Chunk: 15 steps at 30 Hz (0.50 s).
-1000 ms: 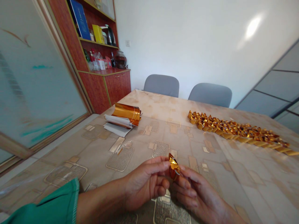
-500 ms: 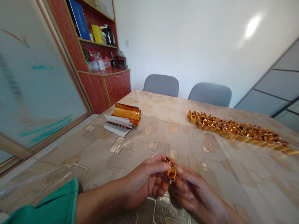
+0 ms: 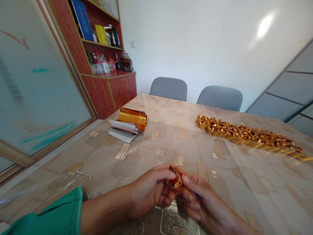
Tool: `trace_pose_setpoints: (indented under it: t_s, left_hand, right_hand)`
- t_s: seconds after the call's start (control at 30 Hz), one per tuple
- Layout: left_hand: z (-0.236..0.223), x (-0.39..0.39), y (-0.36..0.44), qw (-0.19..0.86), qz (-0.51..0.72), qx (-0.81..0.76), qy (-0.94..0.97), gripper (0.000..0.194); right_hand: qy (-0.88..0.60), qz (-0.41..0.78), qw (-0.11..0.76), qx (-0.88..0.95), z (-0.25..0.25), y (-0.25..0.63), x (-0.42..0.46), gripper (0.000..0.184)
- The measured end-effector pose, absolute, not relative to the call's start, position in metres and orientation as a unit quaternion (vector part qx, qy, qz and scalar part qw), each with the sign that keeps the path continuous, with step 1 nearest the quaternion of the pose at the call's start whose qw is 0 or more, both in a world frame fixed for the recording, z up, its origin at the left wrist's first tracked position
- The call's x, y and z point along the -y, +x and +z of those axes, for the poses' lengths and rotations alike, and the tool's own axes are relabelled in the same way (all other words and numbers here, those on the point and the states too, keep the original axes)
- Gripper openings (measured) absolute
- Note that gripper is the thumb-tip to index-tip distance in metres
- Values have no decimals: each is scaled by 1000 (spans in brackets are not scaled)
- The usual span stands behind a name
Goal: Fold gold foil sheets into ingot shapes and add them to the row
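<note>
Pinching from both sides, the left hand (image 3: 153,189) and the right hand (image 3: 200,192) hold one gold foil (image 3: 176,180) between them, above the table (image 3: 168,114). It looks folded but open, so probably it is unfinished. Many shaped pieces (image 3: 244,134) already lie at right; the sheets (image 3: 133,118) at left seem left to do.

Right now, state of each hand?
Left hand: closed, holding the left side of a folded gold foil-paper piece.
Right hand: closed, holding the same piece's right side.
</note>
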<state>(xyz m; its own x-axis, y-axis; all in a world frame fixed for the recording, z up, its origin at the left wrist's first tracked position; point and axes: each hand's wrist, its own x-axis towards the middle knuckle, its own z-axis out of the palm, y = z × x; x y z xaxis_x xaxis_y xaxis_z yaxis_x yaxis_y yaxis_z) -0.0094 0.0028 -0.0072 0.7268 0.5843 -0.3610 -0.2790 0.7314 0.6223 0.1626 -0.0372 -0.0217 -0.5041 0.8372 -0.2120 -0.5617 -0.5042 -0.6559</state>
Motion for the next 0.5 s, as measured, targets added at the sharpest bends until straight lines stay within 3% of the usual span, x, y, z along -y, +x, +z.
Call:
trace_pose_setpoints:
  t_s: [0.17, 0.5]
  left_hand:
    - [-10, -3, -8, 899, 249, -288, 217, 24]
    - [-5, -1, -9, 871, 260, -269, 319, 26]
  right_hand:
    - [-258, 836, 430, 221, -18, 163, 38, 21]
    - [-255, 832, 427, 244, -17, 164, 36, 19]
